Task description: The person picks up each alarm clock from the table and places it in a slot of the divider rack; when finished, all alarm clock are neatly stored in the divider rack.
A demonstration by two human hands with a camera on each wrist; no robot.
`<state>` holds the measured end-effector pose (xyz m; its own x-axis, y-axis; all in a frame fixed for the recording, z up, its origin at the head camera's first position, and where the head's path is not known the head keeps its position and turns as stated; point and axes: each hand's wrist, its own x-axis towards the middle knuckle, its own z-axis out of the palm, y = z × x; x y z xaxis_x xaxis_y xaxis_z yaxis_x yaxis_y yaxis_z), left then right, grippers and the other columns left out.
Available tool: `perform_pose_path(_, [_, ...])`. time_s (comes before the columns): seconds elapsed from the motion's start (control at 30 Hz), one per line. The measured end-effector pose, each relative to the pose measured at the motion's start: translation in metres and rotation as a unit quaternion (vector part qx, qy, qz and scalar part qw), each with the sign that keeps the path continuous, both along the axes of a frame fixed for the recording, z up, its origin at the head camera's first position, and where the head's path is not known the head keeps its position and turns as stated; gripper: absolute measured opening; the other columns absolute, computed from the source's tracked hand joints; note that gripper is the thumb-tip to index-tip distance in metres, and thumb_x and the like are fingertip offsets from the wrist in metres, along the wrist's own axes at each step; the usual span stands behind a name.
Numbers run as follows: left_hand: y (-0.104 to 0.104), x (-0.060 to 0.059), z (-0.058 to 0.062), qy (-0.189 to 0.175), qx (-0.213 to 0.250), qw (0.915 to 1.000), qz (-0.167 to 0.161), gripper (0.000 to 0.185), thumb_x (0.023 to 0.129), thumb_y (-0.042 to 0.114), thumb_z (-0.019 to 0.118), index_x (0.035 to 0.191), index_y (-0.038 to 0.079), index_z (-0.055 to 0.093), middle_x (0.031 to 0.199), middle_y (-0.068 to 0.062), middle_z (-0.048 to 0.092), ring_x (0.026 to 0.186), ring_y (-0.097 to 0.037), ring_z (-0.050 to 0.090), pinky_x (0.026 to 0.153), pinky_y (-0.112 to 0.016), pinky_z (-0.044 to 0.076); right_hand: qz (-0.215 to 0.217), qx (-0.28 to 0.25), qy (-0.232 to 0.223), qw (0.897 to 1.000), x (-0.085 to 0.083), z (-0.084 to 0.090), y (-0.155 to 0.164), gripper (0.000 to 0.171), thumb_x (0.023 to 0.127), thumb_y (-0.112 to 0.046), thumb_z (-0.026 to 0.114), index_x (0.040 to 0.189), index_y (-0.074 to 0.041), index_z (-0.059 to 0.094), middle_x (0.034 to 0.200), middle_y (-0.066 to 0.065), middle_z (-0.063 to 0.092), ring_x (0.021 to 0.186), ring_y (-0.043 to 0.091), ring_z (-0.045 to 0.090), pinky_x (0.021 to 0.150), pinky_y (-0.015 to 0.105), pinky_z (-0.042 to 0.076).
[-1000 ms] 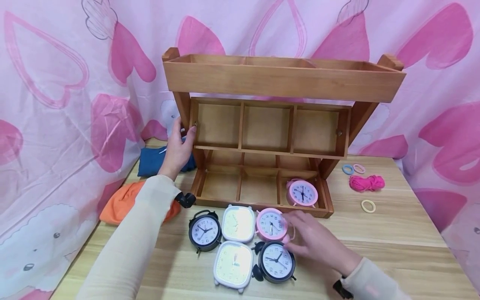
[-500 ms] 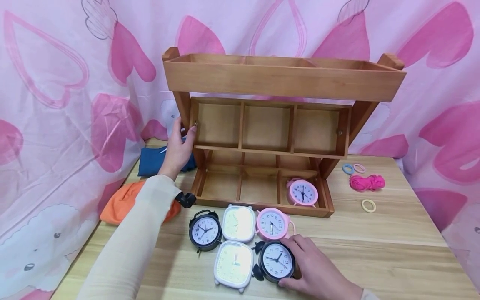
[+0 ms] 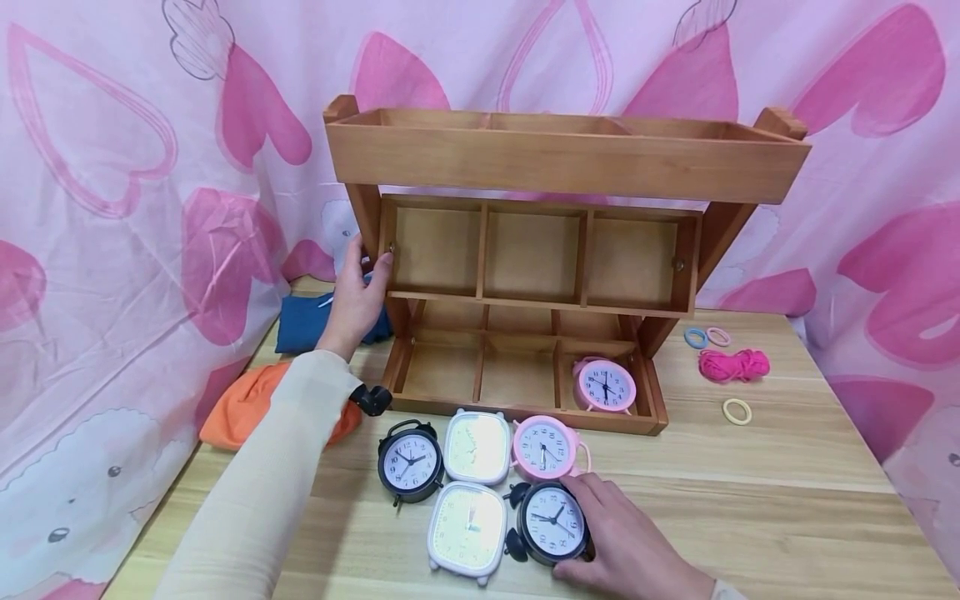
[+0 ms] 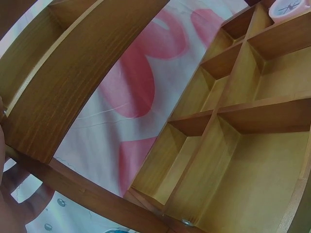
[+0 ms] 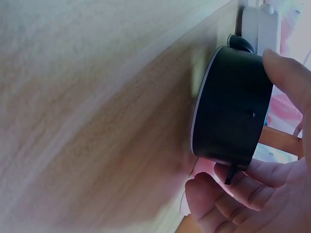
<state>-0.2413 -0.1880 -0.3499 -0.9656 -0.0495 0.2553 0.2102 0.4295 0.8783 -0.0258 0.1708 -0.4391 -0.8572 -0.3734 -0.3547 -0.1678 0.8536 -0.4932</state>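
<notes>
My right hand [image 3: 630,537] holds a black twin-bell alarm clock [image 3: 553,521] by its right side, lying face up on the table. Thumb and fingers span the clock's black case [image 5: 233,107] in the right wrist view. On the left, my other hand [image 3: 356,302] grips the side of a tiered wooden rack [image 3: 562,158], thumb at the middle tray's edge. Beside the held clock lie a pink alarm clock [image 3: 543,450], two white square clocks [image 3: 477,447] and another black alarm clock [image 3: 410,461]. A second pink clock [image 3: 606,386] stands in the bottom tray's right compartment.
Blue cloth [image 3: 302,323] and orange cloth [image 3: 243,408] lie left of the rack. To its right are a pink yarn bundle [image 3: 733,365] and several hair ties, one of them a yellow ring [image 3: 737,412]. A heart-print curtain [image 3: 892,208] hangs behind.
My right hand has moved from beside the pink clock down to the black one and taken hold of it. The left hand and the clocks have stayed in place.
</notes>
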Motion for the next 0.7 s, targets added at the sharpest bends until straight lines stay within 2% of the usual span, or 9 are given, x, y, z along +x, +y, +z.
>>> perform_pose_path(0.27, [0.000, -0.001, 0.001, 0.001, 0.000, 1.0000, -0.003, 0.066, 0.099, 0.056, 0.044, 0.154, 0.028, 0.019, 0.155, -0.007, 0.035, 0.140, -0.031, 0.039, 0.107, -0.056, 0.042, -0.012, -0.012, -0.003, 1.000, 0.003, 0.000, -0.001, 0.101, 0.067, -0.069, 0.078, 0.145, -0.017, 0.041, 0.136, 0.004, 0.050, 0.116, 0.021, 0.051, 0.096, 0.055, 0.052])
perform_pose_path(0.37, [0.000, -0.001, 0.001, 0.003, -0.001, 1.0000, -0.004, 0.066, 0.100, 0.055, 0.044, 0.154, 0.027, 0.019, 0.154, -0.009, 0.035, 0.140, -0.032, 0.039, 0.107, -0.057, 0.042, -0.012, -0.015, -0.015, 1.000, 0.006, 0.004, 0.001, 0.102, 0.065, -0.070, 0.078, 0.144, -0.016, 0.042, 0.134, 0.003, 0.050, 0.114, 0.020, 0.052, 0.095, 0.054, 0.053])
perform_pose_path(0.43, [0.000, -0.001, 0.001, 0.004, -0.001, 1.0000, -0.004, 0.065, 0.100, 0.054, 0.044, 0.154, 0.027, 0.019, 0.155, -0.009, 0.035, 0.140, -0.032, 0.039, 0.107, -0.058, 0.042, -0.006, -0.012, -0.006, 1.000, 0.010, 0.009, 0.003, 0.102, 0.065, -0.070, 0.077, 0.144, -0.015, 0.043, 0.132, 0.000, 0.051, 0.113, 0.017, 0.052, 0.095, 0.050, 0.054])
perform_pose_path(0.6, [0.000, -0.002, 0.000, 0.004, 0.001, 1.0000, -0.007, 0.065, 0.100, 0.053, 0.044, 0.154, 0.028, 0.019, 0.155, -0.008, 0.035, 0.140, -0.032, 0.039, 0.107, -0.057, 0.042, 0.011, -0.013, 0.076, 0.997, 0.015, 0.030, 0.011, 0.090, 0.066, -0.066, 0.079, 0.136, -0.019, 0.050, 0.119, -0.013, 0.052, 0.105, 0.004, 0.053, 0.089, 0.034, 0.056])
perform_pose_path(0.7, [-0.001, -0.003, -0.001, 0.004, 0.002, 1.0000, -0.006, 0.065, 0.100, 0.053, 0.044, 0.154, 0.028, 0.019, 0.155, -0.007, 0.035, 0.140, -0.031, 0.039, 0.107, -0.057, 0.042, 0.002, -0.019, 0.127, 0.992, 0.010, 0.043, 0.015, 0.083, 0.065, -0.060, 0.084, 0.132, -0.021, 0.052, 0.116, -0.013, 0.053, 0.103, 0.001, 0.053, 0.087, 0.032, 0.056])
